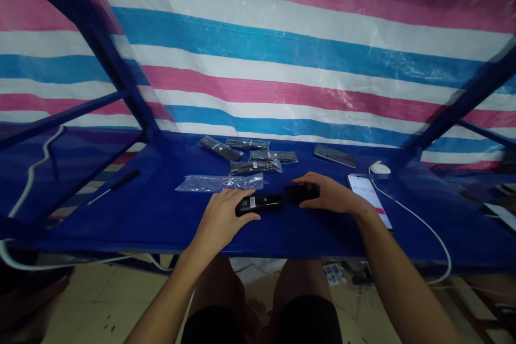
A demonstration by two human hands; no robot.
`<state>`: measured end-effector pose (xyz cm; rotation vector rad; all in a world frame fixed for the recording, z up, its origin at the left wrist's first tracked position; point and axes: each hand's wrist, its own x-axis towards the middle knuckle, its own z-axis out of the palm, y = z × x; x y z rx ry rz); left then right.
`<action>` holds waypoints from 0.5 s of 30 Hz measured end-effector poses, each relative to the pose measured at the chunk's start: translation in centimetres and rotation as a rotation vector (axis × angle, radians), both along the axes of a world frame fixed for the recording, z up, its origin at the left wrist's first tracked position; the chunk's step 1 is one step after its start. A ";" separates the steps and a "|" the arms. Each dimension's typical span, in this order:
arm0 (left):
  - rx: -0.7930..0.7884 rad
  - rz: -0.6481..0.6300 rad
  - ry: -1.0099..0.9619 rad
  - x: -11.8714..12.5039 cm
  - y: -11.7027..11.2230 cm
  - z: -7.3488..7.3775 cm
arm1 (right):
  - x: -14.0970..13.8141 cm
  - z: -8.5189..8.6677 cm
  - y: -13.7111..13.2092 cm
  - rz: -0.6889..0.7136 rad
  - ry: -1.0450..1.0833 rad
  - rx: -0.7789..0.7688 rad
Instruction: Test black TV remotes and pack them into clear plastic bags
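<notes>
Nearest the camera are two bare forearms [169, 290], reaching over the front of a blue worktop [133, 226]. Left hand [221, 215] is clamped on the left end of a black remote [264, 202], mid-worktop; right hand [330, 193] grips a black piece [300, 192] just beside its other end, can't tell if they touch. So hands are apart, both busy. My guess: light, stiff plastic, kinda slick, thin edges maybe fragile, so I'd hold each by the long sides. Surface looks smooth and hard: screwdriver [129, 178] on the left, then a flat clear bag [220, 183], bagged remotes [256, 166], and a lit phone [365, 191]. Room-wise: blue frame [116, 75], striped sheet [282, 37] behind, tiled floor [121, 301] below.
</notes>
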<state>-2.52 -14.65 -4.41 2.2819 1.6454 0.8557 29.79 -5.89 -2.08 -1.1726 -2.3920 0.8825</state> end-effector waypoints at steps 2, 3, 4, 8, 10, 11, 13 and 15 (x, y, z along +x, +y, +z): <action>-0.025 -0.010 -0.036 -0.3 -0.1 0.0 | 0.2 -0.1 0.0 -0.002 -0.004 0.001; -0.035 -0.019 -0.053 -0.5 -0.2 0.1 | 0.2 -0.1 0.0 -0.001 0.000 -0.002; -0.044 -0.031 -0.066 -0.8 -0.4 0.1 | 0.3 -0.1 0.0 -0.001 0.004 -0.006; -0.083 -0.033 -0.074 -2.3 -1.4 0.5 | 0.1 0.0 -0.1 -0.025 0.011 -0.008; -0.090 -0.020 -0.081 -3.2 -2.0 0.5 | -0.1 0.1 -0.2 -0.036 0.022 0.000; -0.086 -0.017 -0.088 -3.6 -2.2 0.4 | -0.2 0.1 -0.2 -0.041 0.027 0.005; -0.076 -0.012 -0.096 -4.0 -2.5 0.3 | -0.3 0.1 -0.3 -0.047 0.039 0.007; -0.071 -0.003 -0.092 -4.0 -2.6 0.1 | -0.5 0.1 -0.4 -0.033 0.062 -0.015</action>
